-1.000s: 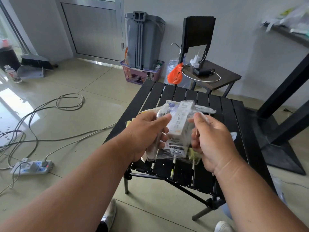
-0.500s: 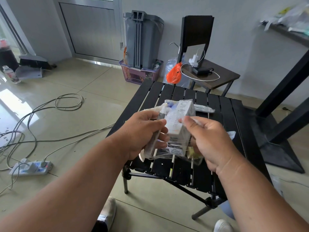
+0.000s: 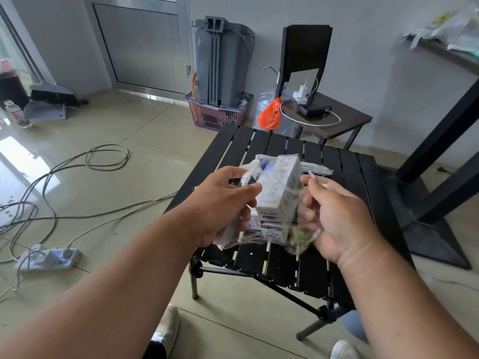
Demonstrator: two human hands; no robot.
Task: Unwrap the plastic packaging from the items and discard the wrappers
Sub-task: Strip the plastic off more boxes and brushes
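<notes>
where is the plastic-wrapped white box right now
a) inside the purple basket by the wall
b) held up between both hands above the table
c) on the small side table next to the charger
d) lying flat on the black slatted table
b) The white box in its clear plastic wrap is gripped by the left hand and the right hand, raised above the black slatted table.
</notes>
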